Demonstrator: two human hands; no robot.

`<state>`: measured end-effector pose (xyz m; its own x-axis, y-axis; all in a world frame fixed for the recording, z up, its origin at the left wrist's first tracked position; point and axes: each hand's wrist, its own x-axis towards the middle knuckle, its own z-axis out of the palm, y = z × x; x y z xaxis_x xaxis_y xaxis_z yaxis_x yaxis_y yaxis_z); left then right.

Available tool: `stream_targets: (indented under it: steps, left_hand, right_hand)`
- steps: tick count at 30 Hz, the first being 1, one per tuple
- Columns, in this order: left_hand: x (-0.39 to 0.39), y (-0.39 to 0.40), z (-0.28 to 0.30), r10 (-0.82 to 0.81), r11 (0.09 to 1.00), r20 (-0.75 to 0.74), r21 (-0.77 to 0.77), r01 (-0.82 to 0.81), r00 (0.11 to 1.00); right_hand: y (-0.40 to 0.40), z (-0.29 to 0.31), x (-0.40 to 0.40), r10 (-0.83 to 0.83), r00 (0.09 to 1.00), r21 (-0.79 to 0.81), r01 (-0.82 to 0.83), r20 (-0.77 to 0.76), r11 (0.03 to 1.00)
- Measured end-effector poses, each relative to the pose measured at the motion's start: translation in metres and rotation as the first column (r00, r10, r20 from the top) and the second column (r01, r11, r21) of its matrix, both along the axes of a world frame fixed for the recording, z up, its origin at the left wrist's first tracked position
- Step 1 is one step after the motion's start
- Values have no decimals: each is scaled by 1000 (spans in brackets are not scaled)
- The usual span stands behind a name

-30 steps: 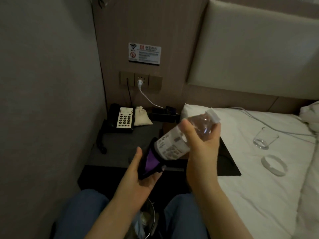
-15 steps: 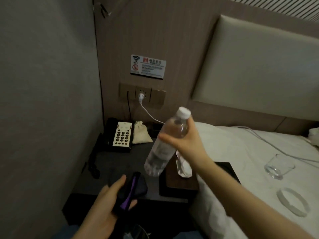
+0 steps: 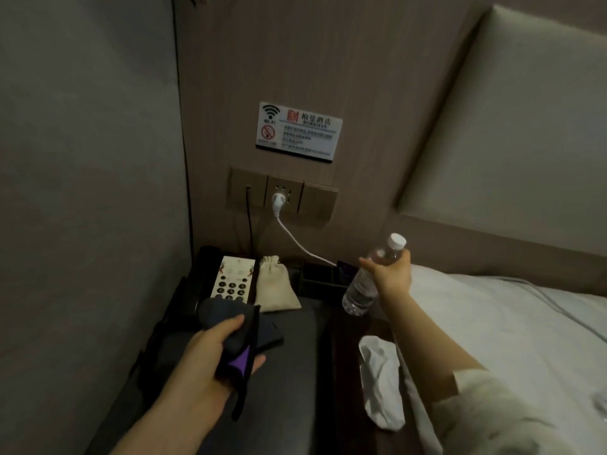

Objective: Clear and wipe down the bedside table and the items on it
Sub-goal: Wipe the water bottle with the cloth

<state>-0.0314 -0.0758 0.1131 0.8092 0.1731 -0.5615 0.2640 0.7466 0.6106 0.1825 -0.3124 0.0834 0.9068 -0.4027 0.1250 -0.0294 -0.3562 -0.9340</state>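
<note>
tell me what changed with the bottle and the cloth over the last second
The right hand carried the water bottle away from the cloth, up and out to the right, toward the back of the bedside table by the bed. The left hand moved the dark cloth forward over the table, near the phone. Both grips stayed; phone and pouch did not move.

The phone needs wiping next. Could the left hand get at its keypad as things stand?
Probably yes. The left hand grips the dark cloth just in front of the phone keypad, with nothing between them; the cloth's top edge already overlaps the keypad's lower rows.
</note>
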Motion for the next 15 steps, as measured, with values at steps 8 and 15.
stream_targets:
  steps: [8,15]
  left_hand:
    - [33,-12,-11,-44,998,-42,47,46,998]
    - [34,-27,5,-65,996,-26,60,66,998]
  right_hand:
    - [5,-36,14,180,973,39,-176,-145,984]
    - [7,-2,22,165,965,127,-141,-205,982]
